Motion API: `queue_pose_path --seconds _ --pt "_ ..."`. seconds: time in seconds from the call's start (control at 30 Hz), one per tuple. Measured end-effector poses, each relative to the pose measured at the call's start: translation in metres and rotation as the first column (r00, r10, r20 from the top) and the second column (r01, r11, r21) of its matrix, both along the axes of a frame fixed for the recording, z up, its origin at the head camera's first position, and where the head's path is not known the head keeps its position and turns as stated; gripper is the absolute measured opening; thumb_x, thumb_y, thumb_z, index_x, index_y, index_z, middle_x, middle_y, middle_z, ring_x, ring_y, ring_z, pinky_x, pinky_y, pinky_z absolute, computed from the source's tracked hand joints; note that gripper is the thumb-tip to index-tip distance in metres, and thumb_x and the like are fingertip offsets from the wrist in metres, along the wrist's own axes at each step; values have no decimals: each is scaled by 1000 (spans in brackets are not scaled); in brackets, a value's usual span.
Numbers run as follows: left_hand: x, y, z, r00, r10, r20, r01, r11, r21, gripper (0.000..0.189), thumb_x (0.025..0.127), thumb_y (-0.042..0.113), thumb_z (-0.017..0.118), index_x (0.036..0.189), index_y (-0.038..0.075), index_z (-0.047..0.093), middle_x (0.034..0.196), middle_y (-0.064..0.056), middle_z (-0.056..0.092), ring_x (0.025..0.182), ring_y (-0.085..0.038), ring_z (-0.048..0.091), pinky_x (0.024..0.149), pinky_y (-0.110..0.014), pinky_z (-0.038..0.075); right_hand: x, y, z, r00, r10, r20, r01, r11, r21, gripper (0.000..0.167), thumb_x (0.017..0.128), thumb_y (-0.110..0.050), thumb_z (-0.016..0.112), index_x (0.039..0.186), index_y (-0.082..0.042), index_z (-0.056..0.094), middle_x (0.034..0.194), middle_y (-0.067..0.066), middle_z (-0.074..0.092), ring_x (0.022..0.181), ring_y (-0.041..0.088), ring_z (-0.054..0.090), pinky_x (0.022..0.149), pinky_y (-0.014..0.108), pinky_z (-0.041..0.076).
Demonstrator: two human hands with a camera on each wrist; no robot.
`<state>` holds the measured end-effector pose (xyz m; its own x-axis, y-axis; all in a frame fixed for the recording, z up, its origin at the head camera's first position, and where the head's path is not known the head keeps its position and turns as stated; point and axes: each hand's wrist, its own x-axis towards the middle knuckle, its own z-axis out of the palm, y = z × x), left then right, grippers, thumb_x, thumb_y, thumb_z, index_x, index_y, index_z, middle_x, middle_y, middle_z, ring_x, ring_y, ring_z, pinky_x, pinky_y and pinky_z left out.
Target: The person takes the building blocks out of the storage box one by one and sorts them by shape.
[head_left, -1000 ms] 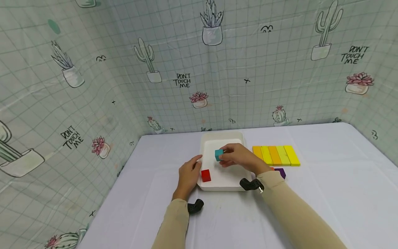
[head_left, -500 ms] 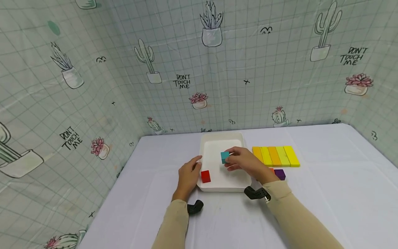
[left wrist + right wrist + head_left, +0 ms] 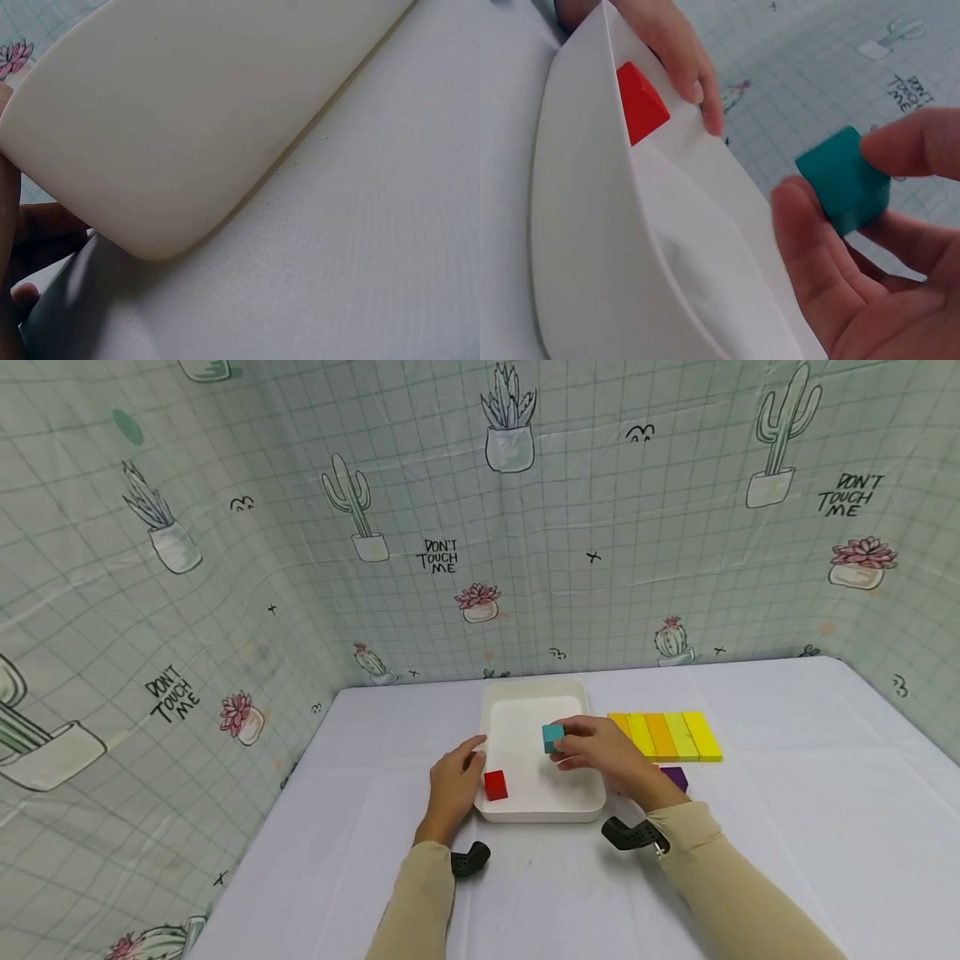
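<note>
A teal cube [image 3: 552, 738] is pinched between the thumb and fingers of my right hand [image 3: 611, 756], held above the right part of a white tray [image 3: 540, 817]. The right wrist view shows the teal cube [image 3: 844, 180] close up, with the thumb on one side and fingers on the other. My left hand [image 3: 453, 781] rests against the tray's left side, its fingers extended along the rim. Inside the tray's near left corner, beside that hand, sits a red cube [image 3: 496, 785]. In the left wrist view the tray wall [image 3: 172, 127] hides part of the left fingers [image 3: 45, 225].
Right of the tray lies a row of yellow and orange blocks [image 3: 665, 737] side by side. A purple block [image 3: 675, 777] sits nearer, partly behind the right wrist, with a bit of orange-red beside it. A patterned cloth [image 3: 592, 510] hangs behind the white table [image 3: 810, 793].
My right hand has drifted right with the teal cube in its fingers, from mid-tray toward the tray's right side. The left hand and the red cube have stayed in place.
</note>
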<state>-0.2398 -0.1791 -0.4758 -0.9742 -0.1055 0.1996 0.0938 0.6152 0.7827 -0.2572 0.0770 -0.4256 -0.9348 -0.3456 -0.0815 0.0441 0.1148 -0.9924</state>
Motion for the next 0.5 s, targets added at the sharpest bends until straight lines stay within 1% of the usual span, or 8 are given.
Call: queue_pose_path --seconds 0.17,0.33,0.47,0.5 --pt "0 0 -1 1000 0 -3 0 1000 5 36 102 26 53 137 25 64 114 -4 69 105 -23 58 98 -47 48 5 11 1 997 -80 13 80 996 30 46 98 -21 61 138 1 53 115 18 68 108 39 66 90 39 56" --pt "0 0 -1 1000 -4 5 4 1000 12 36 102 26 54 137 25 64 115 -4 69 107 -24 58 99 -47 48 12 26 6 995 -95 -29 97 992 86 48 98 -21 60 139 1 51 119 19 65 105 39 66 89 38 56" --pt "0 -1 -1 1000 -6 1 6 1000 17 37 102 26 54 137 25 64 116 -5 69 109 -25 58 101 -49 47 17 39 9 994 -91 -65 98 988 115 47 98 -22 59 139 1 51 122 20 64 103 38 67 91 41 55" --pt "0 -1 -1 1000 -6 -1 6 1000 17 37 102 26 54 138 25 64 116 -5 69 109 -25 58 101 -49 46 18 43 9 994 -86 -70 94 990 109 48 99 -22 58 139 2 51 122 21 63 102 37 67 91 41 55"
